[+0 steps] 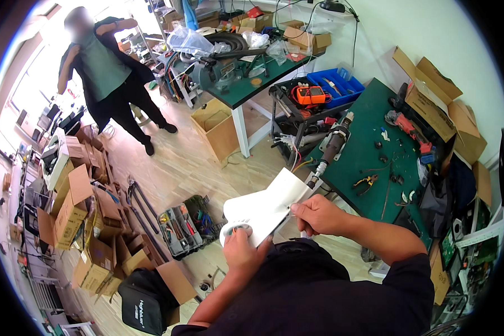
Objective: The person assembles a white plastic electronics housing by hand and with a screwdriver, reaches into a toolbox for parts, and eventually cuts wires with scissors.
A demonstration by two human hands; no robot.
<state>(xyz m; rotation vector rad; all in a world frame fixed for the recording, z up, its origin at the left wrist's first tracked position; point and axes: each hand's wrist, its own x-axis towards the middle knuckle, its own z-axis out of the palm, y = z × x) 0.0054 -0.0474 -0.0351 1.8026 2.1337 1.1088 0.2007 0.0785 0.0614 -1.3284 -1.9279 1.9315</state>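
A white moulded plastic part [263, 204], branching with a wide tubular end and a round ring at its near end, is held in front of my body. My left hand [243, 253] grips it at the ring, with the fingers closed around that end. My right hand [320, 215] is in a pinch against the part's right side, beside a small dark hole. Whatever lies between those fingertips is too small to make out. Just beyond the part, a dark cylindrical tool with a metal shaft [335, 147] rests at the edge of the green table.
On the green-topped table [347, 179] to the right lie yellow-black pliers [365, 185] and a red power tool [411, 131]. A cart holds an orange multimeter [311, 95]. An open toolbox [182, 229] and cardboard boxes [98, 263] occupy the floor at left. Another person [103, 73] stands at the far left.
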